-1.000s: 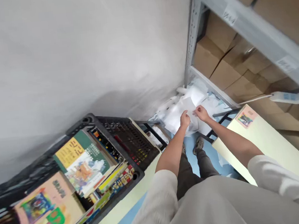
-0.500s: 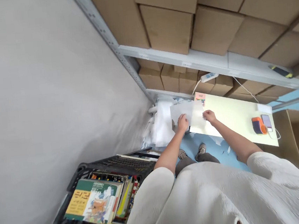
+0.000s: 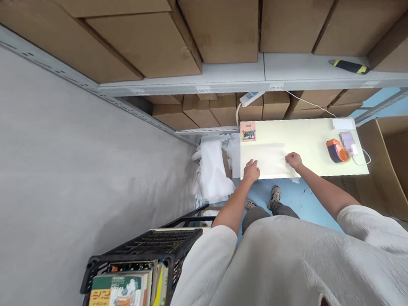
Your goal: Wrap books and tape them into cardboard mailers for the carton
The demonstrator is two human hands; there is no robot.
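A thin, translucent white sheet (image 3: 271, 160) is stretched low over the pale tabletop (image 3: 303, 134). My left hand (image 3: 252, 171) closes on its left edge. At the opposite edge my right hand (image 3: 294, 161) is curled with the fingertips pinched on the sheet. A small pink book with a picture on its cover (image 3: 248, 132) lies at the table's back left corner, just beyond the sheet. On the right part of the table sit an orange and dark purple tape dispenser (image 3: 337, 151), a phone (image 3: 348, 142) and a white box (image 3: 343, 124).
A rack with cardboard boxes (image 3: 220, 26) rises behind the table, with a power strip (image 3: 252, 99) and a utility knife (image 3: 350, 66) on it. White wrapping material (image 3: 213, 171) lies left. A black crate (image 3: 134, 248) holds books (image 3: 113, 299). A large carton (image 3: 404, 172) stands right.
The sheet, held partly past the table's left edge before, now spans the tabletop between my hands. The view has turned, and the pink book's cover is now uncovered.
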